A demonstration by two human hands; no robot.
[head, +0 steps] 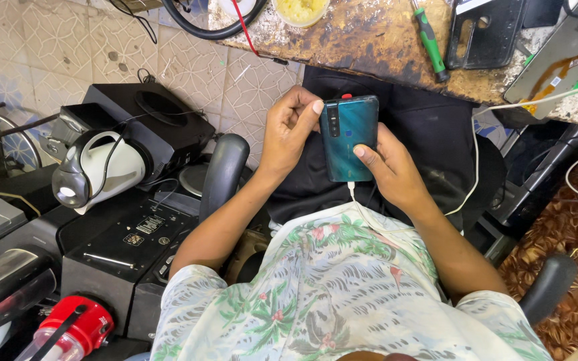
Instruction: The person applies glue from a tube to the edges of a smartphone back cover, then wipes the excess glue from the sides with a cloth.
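A teal-green smartphone (349, 138) is held back-up over my lap, camera strip toward the worktable. My left hand (289, 128) grips its left edge, thumb tip pressed near the top corner. Along the right edge and lower half, my right hand (391, 170) holds it, thumb resting on the back. A white cable (473, 167) is plugged into the phone's bottom end and runs off to the right, up toward the worktable.
A worn brown worktable (369, 37) carries a green-handled screwdriver (429, 40), a black phone part (484, 32), a yellow-filled cup (300, 9) and a tilted panel (563, 57). Black speaker boxes (148, 127), a white kettle (98, 170) and a red-capped bottle (71, 331) crowd the tiled floor at left.
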